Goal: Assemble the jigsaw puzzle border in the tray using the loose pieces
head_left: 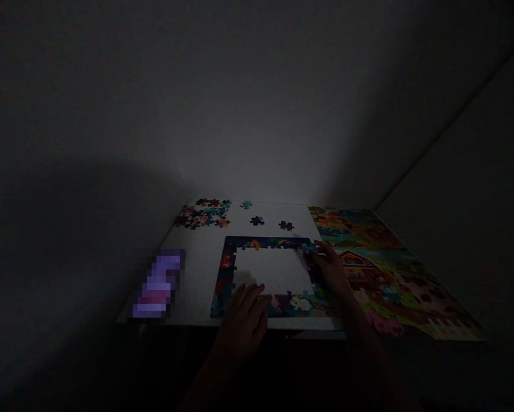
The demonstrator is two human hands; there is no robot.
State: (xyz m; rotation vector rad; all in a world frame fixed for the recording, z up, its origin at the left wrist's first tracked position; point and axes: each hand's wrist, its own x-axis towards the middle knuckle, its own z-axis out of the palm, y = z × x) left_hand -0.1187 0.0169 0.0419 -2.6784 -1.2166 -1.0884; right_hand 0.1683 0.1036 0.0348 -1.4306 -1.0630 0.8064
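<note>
Both hands (243,317) (331,269) flat, fingers spread, on rectangular cardboard puzzle frame (226,269)

Your right hand (331,269) covers the puzzle frame (226,269) corner; pixelated purple patch (158,284) unreadable; forearms lost in dark.

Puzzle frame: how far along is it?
Done: the puzzle border forms a closed rectangle; its middle is bare. In hand: the right hand is at the top right corner, the left hand rests on the bottom edge. Left: the loose pile and two single pieces beyond the frame.
</note>
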